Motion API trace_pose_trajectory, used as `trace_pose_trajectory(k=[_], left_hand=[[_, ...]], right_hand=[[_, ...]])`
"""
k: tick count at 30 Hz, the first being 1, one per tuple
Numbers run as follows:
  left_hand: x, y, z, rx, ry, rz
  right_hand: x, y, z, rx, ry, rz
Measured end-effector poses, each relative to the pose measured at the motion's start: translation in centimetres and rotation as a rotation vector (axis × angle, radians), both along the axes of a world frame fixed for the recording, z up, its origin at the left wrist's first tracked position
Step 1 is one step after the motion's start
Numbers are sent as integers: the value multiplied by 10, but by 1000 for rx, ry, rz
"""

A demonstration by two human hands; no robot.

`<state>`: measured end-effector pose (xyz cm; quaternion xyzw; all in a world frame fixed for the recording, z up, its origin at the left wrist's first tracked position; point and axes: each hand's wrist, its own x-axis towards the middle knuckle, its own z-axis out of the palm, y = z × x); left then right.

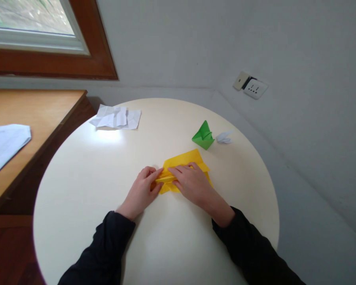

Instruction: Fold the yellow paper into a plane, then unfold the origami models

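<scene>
A yellow sheet of paper (184, 159), partly folded with a raised ridge along its middle, lies on the white round table (86, 198). My left hand (144, 188) pinches the left end of that ridge between thumb and fingers. From the right, my right hand (192, 182) grips the ridge near its middle, thumb on the near side and fingers on the far side. Parts of the yellow paper under my right hand are hidden. Beyond it stand a green folded paper boat (203, 136) and a small white folded paper piece (224, 137).
Creased white papers (115, 118) lie at the table's far left edge. A wooden desk (47, 105) with a pale folded cloth or paper (7, 144) is on the left. Walls meet behind the table, with a power socket (255, 88) at right and a brown-framed window (97, 59) at upper left.
</scene>
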<state>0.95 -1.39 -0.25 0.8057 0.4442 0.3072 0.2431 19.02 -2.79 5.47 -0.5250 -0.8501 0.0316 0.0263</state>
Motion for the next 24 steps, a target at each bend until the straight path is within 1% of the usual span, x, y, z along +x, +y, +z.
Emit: trace_pose_trajectory(k=[5,10,12,15,17,20,24], left_hand=[[0,0,3,-21,-55,-2],[1,1,2,31,-6,16],[0,2,1,72,33,9],[0,2,0,111,120,18],[1,2,1,121,180,24],[1,0,2,136,247,26],[1,-1,3,170,287,17]], right_hand=[[1,0,-5,-5,39,-37],[1,-2,-5,-16,24,-111],[1,-2,-6,-2,22,-97],[1,-2,-8,27,27,-2],[1,-2,-10,18,37,45],[3,-2,-10,-28,66,35],[8,-3,-6,-57,97,5]])
